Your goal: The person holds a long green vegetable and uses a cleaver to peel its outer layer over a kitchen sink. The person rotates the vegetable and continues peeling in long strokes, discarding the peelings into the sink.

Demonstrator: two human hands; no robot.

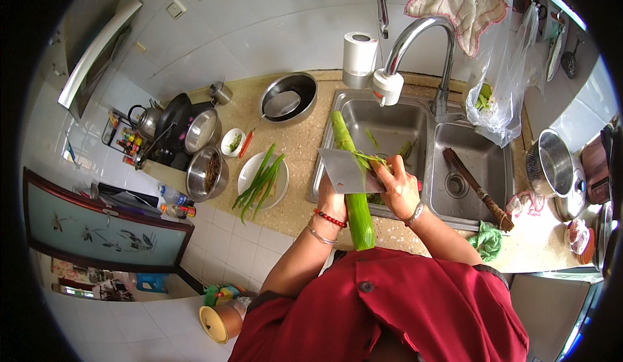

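Observation:
A long peeled green stem, probably celtuce point(360, 218), slants from the sink's left basin point(399, 113) towards my red shirt. My left hand point(332, 190) is under and beside the stem and appears to support it; the blade covers its fingers. A wide-bladed cleaver point(343, 169) lies across the stem in my right hand point(400, 189), a bit of red handle showing beyond the fist. Thin green peel point(372, 157) hangs at the blade's upper edge near my right fingers. More peel scraps point(405, 148) lie in the basin below.
The faucet point(423, 26) arches over the sink. A brush-like wooden bundle point(469, 179) leans in the right basin. Left on the counter stand a plate of green stalks point(263, 182), a small bowl point(233, 143) and metal bowls point(207, 174). A plastic bag point(496, 104) hangs at right.

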